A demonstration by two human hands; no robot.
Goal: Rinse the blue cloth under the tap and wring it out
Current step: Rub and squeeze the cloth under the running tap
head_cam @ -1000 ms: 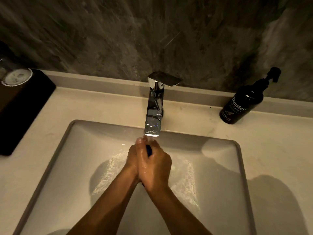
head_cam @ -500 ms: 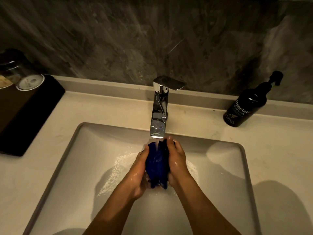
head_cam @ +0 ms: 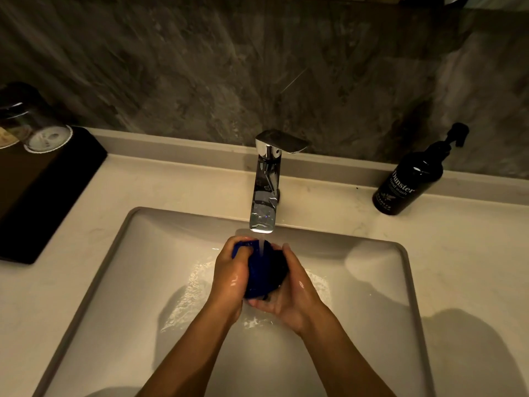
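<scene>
Deep blue cloth (head_cam: pixel 264 270), nearly black in its shaded right folds. Chrome tap (head_cam: pixel 264 193), mirror-bright, with a small blue glint near the spout. Pale cream surface (head_cam: pixel 183 190), faintly mottled. White sink (head_cam: pixel 372 310) edged by a grey rim, speckled with white sparkles of water. Dark grey-brown stone wall (head_cam: pixel 200 67), streaked and veined in lighter grey. Black pump bottle (head_cam: pixel 408 179) with white lettering. Black tray (head_cam: pixel 43 190) at the left, brown on its inner face. Clear glass (head_cam: pixel 45 133) capped in white with a frilled edge. Wet highlights on the left hand (head_cam: pixel 230 277) and right hand (head_cam: pixel 292 290).
</scene>
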